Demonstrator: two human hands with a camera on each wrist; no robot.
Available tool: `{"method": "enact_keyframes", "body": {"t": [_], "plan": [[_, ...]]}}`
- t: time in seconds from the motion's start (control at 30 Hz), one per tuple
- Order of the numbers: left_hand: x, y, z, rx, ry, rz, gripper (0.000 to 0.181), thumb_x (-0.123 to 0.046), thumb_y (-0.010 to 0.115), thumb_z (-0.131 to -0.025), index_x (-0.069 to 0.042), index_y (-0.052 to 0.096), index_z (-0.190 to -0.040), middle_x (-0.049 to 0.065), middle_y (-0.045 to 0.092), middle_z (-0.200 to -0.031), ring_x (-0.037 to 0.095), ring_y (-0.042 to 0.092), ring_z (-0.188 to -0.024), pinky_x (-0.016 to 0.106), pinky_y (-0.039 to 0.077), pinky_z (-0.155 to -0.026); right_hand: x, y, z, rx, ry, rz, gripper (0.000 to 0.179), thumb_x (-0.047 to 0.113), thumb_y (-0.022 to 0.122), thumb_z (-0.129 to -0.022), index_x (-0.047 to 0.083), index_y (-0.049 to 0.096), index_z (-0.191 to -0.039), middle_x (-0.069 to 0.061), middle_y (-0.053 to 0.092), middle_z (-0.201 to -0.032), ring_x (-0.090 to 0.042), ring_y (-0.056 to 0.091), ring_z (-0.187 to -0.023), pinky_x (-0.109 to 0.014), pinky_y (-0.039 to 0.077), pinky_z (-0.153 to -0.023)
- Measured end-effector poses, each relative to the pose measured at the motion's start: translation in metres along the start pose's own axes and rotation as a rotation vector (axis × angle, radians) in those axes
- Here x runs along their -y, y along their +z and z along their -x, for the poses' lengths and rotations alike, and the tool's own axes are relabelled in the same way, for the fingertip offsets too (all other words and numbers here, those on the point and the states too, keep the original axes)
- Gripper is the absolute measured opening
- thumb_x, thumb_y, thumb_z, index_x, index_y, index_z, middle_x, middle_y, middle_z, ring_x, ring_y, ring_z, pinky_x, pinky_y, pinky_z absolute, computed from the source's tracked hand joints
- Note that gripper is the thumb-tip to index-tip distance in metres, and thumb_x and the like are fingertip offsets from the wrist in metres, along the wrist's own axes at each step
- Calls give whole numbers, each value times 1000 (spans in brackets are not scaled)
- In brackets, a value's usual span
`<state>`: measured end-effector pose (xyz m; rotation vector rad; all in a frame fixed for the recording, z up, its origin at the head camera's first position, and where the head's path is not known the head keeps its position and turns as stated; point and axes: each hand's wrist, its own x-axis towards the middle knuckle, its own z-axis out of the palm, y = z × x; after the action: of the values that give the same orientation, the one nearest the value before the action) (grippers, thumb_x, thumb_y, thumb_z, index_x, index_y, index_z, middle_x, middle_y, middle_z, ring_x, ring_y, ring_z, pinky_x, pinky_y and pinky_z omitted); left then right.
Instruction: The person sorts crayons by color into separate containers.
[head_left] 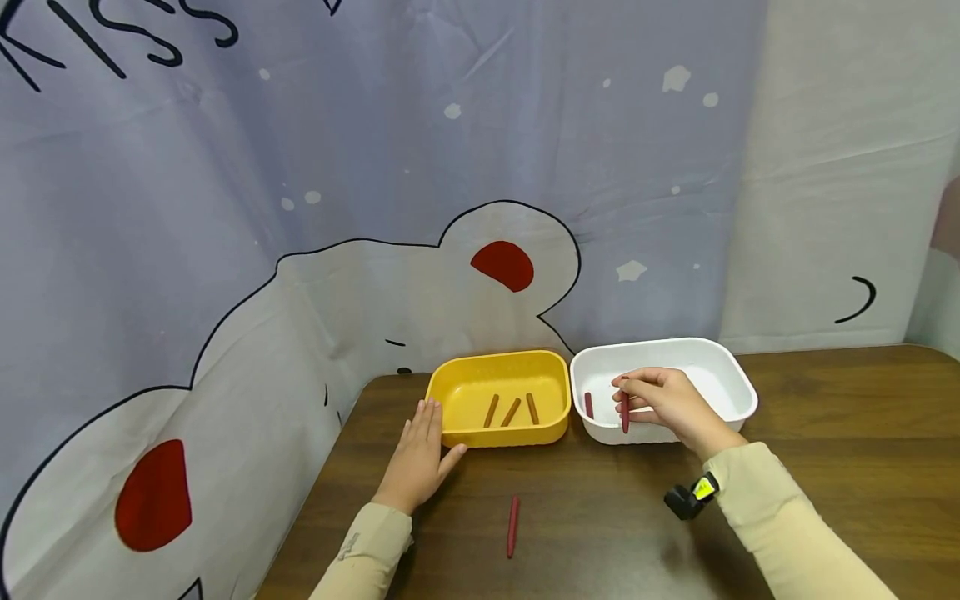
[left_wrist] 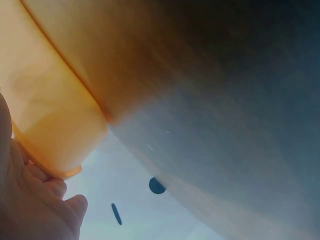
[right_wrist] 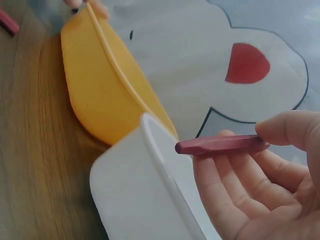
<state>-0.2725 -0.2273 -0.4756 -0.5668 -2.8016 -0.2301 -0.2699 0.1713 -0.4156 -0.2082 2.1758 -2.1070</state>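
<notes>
My right hand pinches a dark red crayon between thumb and fingers, above the front of the white tub. In the head view that crayon points downward over the rim. Inside the white tub lies another red crayon. My left hand rests with its fingers extended against the left front corner of the yellow tub. Its fingertips touch the rim in the left wrist view. Three brown crayons lie apart on the yellow tub's floor. A third red crayon lies on the table in front.
The two tubs stand side by side near the back edge of the brown wooden table. Behind them hangs a printed cloth with a cartoon bear. A black device is strapped at my right wrist.
</notes>
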Motion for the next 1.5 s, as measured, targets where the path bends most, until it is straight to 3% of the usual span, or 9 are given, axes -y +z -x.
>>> {"method": "enact_keyframes", "body": {"t": [0.5, 0.9, 1.07, 1.33, 1.5], "plan": [[2, 2, 3, 17, -15, 5, 80, -45, 55, -104, 11, 29, -154, 29, 30, -160, 41, 23, -151, 59, 27, -118, -9, -18, -26, -23, 19, 127, 39, 10, 58, -101, -23, 56, -121, -13, 73, -94, -15, 71, -81, -32, 62, -76], [1, 4, 1, -1, -3, 1, 80, -44, 55, -104, 11, 29, -154, 29, 31, -159, 41, 23, -151, 60, 28, -117, -27, -24, -45, -93, 67, 436, 28, 11, 65, -95, -15, 66, -105, -17, 71, -89, -16, 69, -70, -34, 63, -67], [-1, 3, 0, 5, -12, 4, 79, -44, 54, -104, 11, 29, -154, 28, 31, -159, 41, 23, -151, 59, 28, -118, -35, -28, -49, -104, 102, 508, 26, 11, 67, -93, -14, 68, -101, -12, 69, -80, -12, 64, -63, -31, 61, -60], [0, 2, 0, -1, -4, 4, 79, -44, 55, -104, 12, 29, -154, 29, 31, -159, 41, 23, -151, 59, 27, -118, -34, -31, -46, -135, 37, 684, 22, 11, 68, -90, -11, 69, -90, -9, 67, -67, -14, 62, -56, -26, 53, -54], [1, 1, 0, -7, -5, 3, 79, -44, 56, -103, 11, 30, -154, 29, 31, -159, 41, 24, -151, 60, 28, -117, -29, -32, -45, -142, 10, 726, 23, 12, 69, -89, -11, 70, -91, -9, 67, -68, -12, 61, -55, -25, 49, -55]]}}
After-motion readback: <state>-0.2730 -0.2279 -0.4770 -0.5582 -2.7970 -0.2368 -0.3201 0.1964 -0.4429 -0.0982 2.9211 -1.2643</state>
